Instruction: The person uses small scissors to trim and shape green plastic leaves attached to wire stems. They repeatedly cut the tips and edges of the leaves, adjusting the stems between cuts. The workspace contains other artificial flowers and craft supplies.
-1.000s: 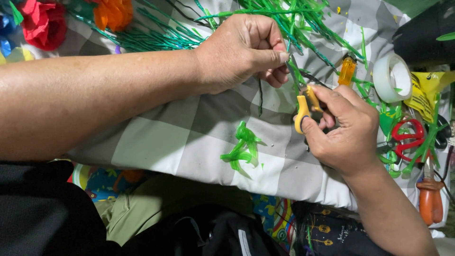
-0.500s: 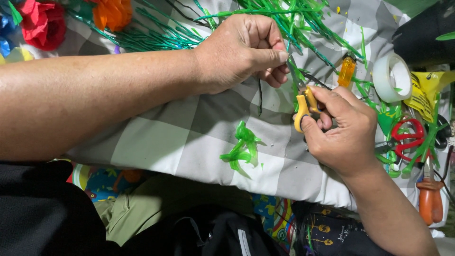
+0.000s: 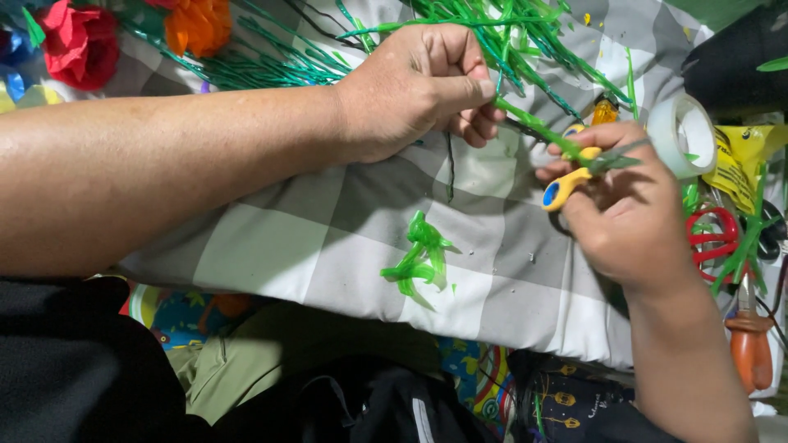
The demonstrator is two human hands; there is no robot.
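Observation:
My left hand [image 3: 419, 86] is closed around a green wrapped stem [image 3: 538, 130] that runs down to the right over a grey and white checked cloth [image 3: 295, 246]. My right hand [image 3: 628, 217] grips small scissors with yellow and blue handles [image 3: 574, 168], the blades lying against the stem's lower end. A crumpled scrap of green tape [image 3: 420, 264] rests on the cloth below both hands. Many more green stems [image 3: 501, 29] fan out above my left hand.
Red [image 3: 78, 45] and orange paper flowers [image 3: 197, 25] lie at the top left. A roll of clear tape [image 3: 681, 135], red-handled scissors [image 3: 714, 238], an orange-handled tool [image 3: 751, 353] and a yellow packet [image 3: 743, 160] crowd the right side. My lap and a dark bag are below.
My right hand has turned and lifted, bringing the scissors from a handle-up hold onto the lower end of the stem. My left hand keeps its grip on the stem.

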